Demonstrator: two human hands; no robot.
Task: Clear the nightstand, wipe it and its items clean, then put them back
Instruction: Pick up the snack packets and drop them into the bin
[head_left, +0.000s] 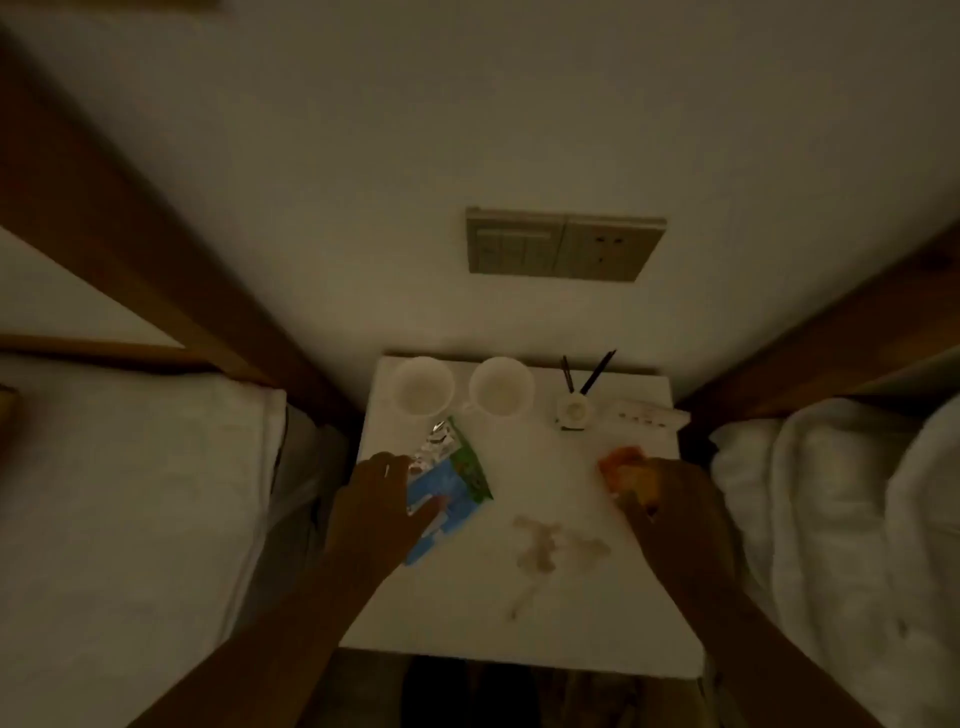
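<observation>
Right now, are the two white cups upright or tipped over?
Upright: the left cup and right cup both show round open mouths facing up on the nightstand.

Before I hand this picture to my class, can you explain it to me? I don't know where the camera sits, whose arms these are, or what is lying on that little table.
The camera is worn on a person's head and looks down, so the two bare arms are the wearer's own. They reach over a white nightstand standing between two beds.

At the back stand two white cups, a small holder with two pens and a flat white packet. A brownish stain marks the front of the top.

The left hand rests on a blue and green wrapper. The right hand closes around something orange; the dim light hides what it is.
</observation>
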